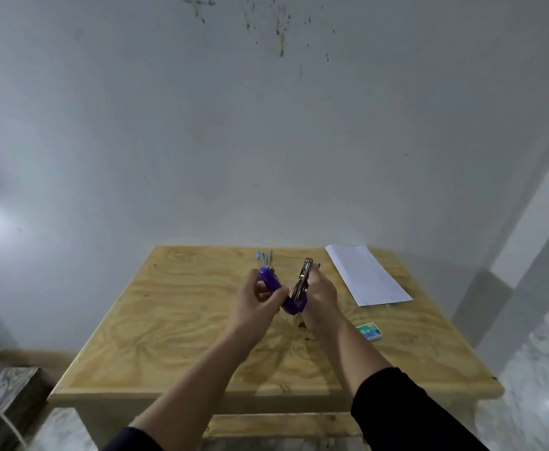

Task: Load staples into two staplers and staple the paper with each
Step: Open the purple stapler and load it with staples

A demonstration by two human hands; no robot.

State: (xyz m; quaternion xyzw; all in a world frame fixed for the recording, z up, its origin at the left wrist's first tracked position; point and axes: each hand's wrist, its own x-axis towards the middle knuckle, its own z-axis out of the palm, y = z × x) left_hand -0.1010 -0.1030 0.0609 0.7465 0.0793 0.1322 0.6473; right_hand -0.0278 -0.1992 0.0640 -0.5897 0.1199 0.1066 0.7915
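A purple stapler (pixel 288 299) is held swung wide in a V above the middle of the wooden table (pixel 156 320). My left hand (pixel 260 305) grips its purple top cover. My right hand (pixel 320 296) grips the metal magazine half, which points up and away. A second, blue stapler (pixel 265 257) lies near the table's far edge, partly hidden behind my left hand. The folded white paper (pixel 366 275) lies at the far right. A small green staple box (pixel 369 332) sits on the right, just beside my right forearm.
The table stands against a pale wall (pixel 266 141). A low wooden crate (pixel 3 402) with a cord is at the lower left on the floor. Tiled floor (pixel 533 369) runs along the table's right side.
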